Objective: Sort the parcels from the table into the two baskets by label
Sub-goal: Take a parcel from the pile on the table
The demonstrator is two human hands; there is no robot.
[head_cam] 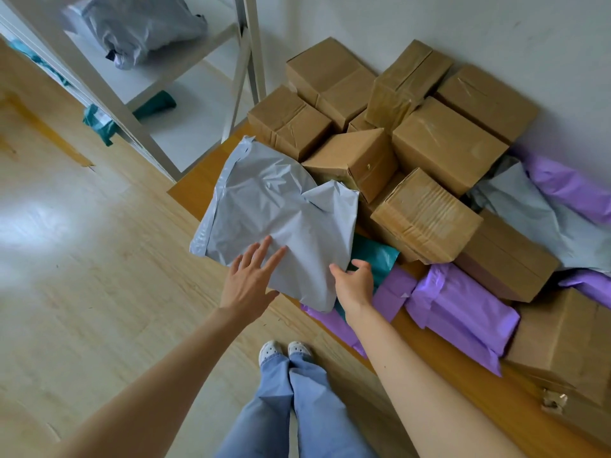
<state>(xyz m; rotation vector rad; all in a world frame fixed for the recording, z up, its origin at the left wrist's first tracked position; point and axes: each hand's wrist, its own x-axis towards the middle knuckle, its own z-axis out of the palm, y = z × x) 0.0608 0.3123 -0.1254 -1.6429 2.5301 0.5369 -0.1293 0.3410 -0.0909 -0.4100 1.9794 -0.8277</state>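
At centre frame, a grey poly mailer [274, 213] overhangs the tabletop [195, 190] edge. Left hand [248, 282] lies on it, fingers straight; right hand [355, 284] pinches its lower edge. Step judged: pick-up. Next move: lift clear and find the label, none visible; baskets out of view.

The person stands at the wooden table [195, 190]. The right hand [355, 283] grips one edge of a grey parcel [274, 206] and the left hand [249, 280] lies on it with straight fingers. Brown boxes [426, 217] and purple parcels [463, 312] crowd the table beside it.
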